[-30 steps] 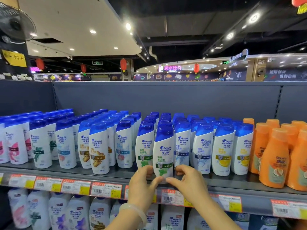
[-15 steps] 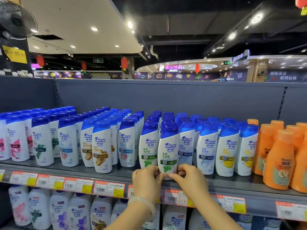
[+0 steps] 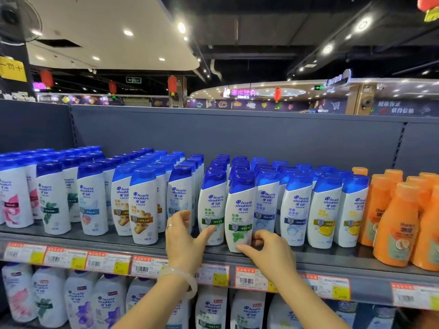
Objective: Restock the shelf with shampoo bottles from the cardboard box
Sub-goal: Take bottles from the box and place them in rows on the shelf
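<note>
Grey metal shelf (image 3: 71, 236), front lip just under both hands; open room above bottle caps. White glossy shampoo bottle (image 3: 240, 217), blue cap, green mint label, upright at lip. Right hand (image 3: 266, 250) fingers curled, pinching its base. Left hand (image 3: 183, 238) open, fingers spread, thumb touching neighbour bottle (image 3: 211, 205).

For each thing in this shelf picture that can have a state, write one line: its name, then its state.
Front mint-label bottle: upright at the shelf edge, cap shut, right hand at its base.
Right hand: fingers curled round that bottle's base.
Left hand: open, fingers spread, by the neighbouring mint bottle.
Ginger-label bottle: upright, cap shut.
Orange bottles: upright, capped.
Shelf: stocked in rows.
</note>
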Demonstrator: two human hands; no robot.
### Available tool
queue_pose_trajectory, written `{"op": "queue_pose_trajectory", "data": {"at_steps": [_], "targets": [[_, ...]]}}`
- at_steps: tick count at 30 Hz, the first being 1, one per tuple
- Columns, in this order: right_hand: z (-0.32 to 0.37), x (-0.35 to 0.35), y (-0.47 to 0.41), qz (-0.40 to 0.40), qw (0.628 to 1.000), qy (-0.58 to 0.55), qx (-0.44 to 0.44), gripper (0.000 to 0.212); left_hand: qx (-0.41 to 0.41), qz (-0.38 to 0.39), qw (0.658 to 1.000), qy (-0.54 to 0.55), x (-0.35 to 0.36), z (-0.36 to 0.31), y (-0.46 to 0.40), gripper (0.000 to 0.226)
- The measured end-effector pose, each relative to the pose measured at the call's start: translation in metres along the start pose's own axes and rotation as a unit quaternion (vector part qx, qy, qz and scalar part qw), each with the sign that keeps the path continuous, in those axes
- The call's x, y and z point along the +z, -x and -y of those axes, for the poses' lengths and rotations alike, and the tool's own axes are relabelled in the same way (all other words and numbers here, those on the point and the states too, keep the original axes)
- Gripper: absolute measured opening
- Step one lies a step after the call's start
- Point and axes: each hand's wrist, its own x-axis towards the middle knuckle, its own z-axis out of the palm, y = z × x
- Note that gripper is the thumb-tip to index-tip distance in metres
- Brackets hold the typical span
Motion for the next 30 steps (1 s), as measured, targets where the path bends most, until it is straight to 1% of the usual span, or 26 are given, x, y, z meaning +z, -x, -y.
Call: {"op": "queue_pose_trajectory", "data": {"at_steps": [2,3,5,7,14,18,21,25,30], "targets": [[0.002,0.001,-0.001,-0.001,1.0,-0.001,0.001,0.039,-0.041,0.082,0.996,0.023,-0.003,0.004,-0.007,0.069],[0.003,0.001,-0.001,-0.001,1.0,-0.004,0.003,0.04,-0.054,0.122,0.99,0.033,-0.004,0.006,-0.01,0.068],[0.005,0.003,-0.002,-0.001,1.0,-0.004,0.007,0.042,-0.054,0.183,0.981,0.032,-0.005,0.009,-0.016,0.058],[0.007,0.005,-0.002,-0.006,1.0,-0.005,0.013,0.043,-0.037,0.218,0.975,0.014,-0.005,0.01,-0.024,0.049],[0.009,0.009,-0.004,-0.002,0.999,-0.014,0.033,0.048,-0.01,0.273,0.962,0.022,-0.001,0.011,-0.042,0.033],[0.008,0.01,-0.005,0.004,0.999,-0.011,0.042,0.05,-0.01,0.328,0.944,0.025,-0.008,0.013,-0.051,0.034],[0.008,0.012,-0.005,-0.007,0.999,-0.013,0.046,0.048,-0.004,0.358,0.933,0.037,-0.015,0.015,-0.054,0.033],[0.01,0.014,-0.005,-0.018,0.998,-0.014,0.052,0.044,0.001,0.36,0.932,0.046,-0.016,0.017,-0.055,0.033],[0.012,0.016,-0.005,-0.022,0.998,-0.014,0.053,0.039,-0.002,0.372,0.927,0.054,-0.016,0.02,-0.055,0.038]]}}
